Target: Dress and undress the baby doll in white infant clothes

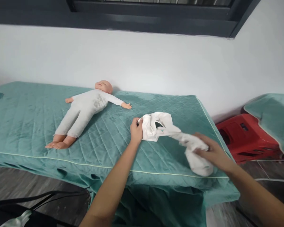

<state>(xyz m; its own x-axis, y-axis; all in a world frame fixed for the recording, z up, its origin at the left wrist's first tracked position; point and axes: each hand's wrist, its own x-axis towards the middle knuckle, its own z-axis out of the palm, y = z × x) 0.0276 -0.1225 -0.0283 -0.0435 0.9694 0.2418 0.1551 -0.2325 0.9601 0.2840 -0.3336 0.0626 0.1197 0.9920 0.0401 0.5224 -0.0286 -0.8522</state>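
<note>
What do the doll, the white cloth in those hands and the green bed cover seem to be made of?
Doll: smooth, slightly shiny head, likely vinyl or plastic; matte, wrinkled body, apparently fabric.
White cloth: soft, matte textile, perhaps cotton, judging by its limp folds.
Green bed cover: quilted, velvety fabric, with stitched lines and soft sheen; fibre unclear.

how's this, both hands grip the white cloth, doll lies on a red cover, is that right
Not red: the head view shows a green cover. The doll lies on it, and the left hand and right hand grip the white cloth.
</note>
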